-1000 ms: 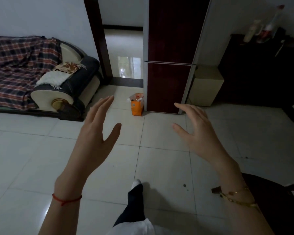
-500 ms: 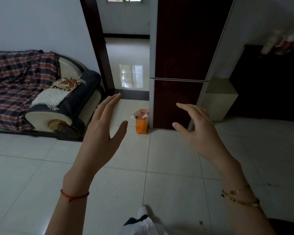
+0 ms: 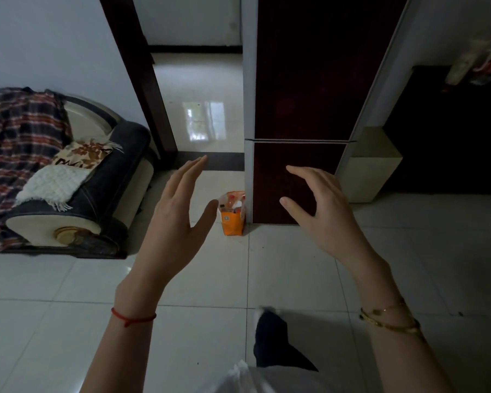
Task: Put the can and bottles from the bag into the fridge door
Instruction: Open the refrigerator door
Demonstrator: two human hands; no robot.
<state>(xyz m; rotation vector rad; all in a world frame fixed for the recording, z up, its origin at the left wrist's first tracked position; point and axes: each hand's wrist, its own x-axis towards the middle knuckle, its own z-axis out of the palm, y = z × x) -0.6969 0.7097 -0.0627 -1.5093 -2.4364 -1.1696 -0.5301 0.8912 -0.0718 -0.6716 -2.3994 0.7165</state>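
The orange bag [image 3: 233, 222] stands on the floor [image 3: 210, 279] just beside the shut fridge [image 3: 304, 109], bottles [image 3: 233, 200] poking from its open top. The left hand [image 3: 179, 222] and right hand [image 3: 321, 211] hang empty, fingers loose, well short of it. The bag looks soft and likely sags; bottles probably smooth, best gripped round the body
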